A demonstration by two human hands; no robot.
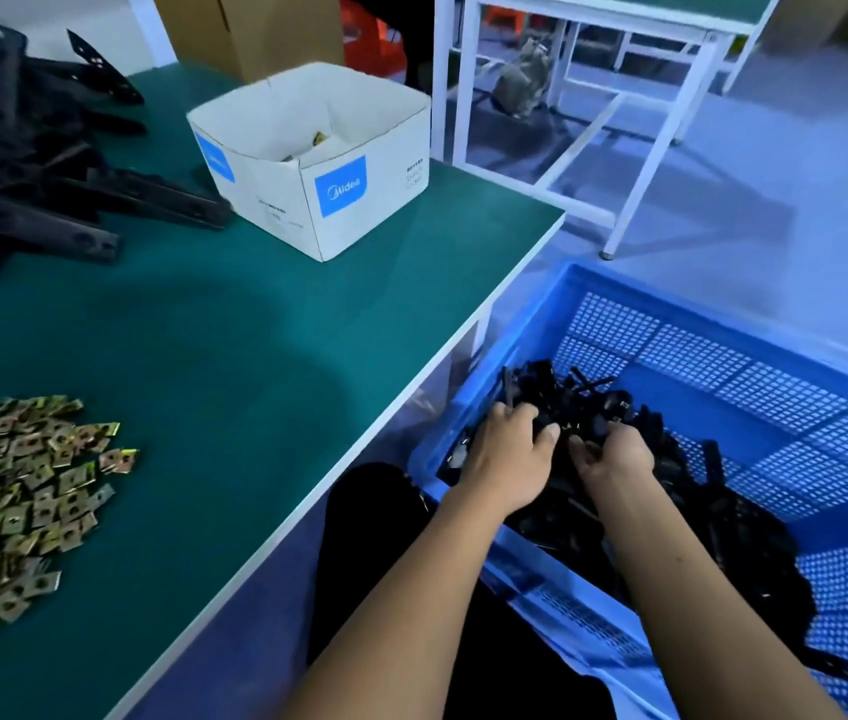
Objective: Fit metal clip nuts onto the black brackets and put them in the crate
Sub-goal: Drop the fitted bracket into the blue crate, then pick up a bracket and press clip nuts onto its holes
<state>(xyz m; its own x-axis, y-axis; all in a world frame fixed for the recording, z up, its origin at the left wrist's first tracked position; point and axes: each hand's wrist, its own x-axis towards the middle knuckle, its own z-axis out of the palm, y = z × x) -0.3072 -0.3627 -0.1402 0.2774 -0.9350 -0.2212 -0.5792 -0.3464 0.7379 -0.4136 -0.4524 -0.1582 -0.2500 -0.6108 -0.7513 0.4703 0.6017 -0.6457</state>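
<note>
Black brackets heaped in the blue crate beside the bench. Left hand and right hand, fingers curled, grip brackets atop the heap. Clip nuts lie piled on the bench.

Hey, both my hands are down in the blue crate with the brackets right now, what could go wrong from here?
Fingers could get nicked: the left hand and right hand are buried in a tangled heap of black brackets in the blue crate. A tangle could also knock clip nuts off. On the table, the clip nut pile lies loose and could scatter if brushed.
</note>
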